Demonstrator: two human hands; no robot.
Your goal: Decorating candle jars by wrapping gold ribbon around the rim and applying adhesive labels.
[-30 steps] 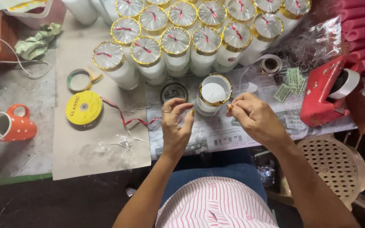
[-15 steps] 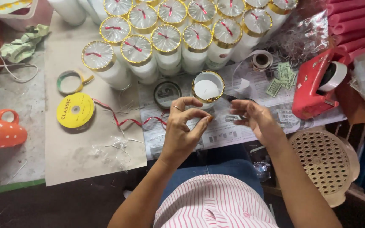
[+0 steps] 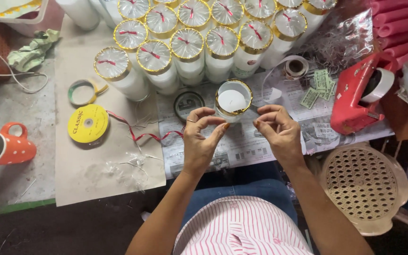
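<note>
White, gold-rimmed open jar (image 3: 233, 100) stands on the newspaper-covered bench (image 3: 242, 141), at twelve o'clock from both hands. Left hand (image 3: 203, 137) and right hand (image 3: 278, 132) each pinch fingertips nearly closed; what they hold is too small to tell.

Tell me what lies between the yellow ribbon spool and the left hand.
In the head view, a loose red ribbon snakes from the yellow spool across the brown paper onto the newspaper, ending near the left hand.
</note>
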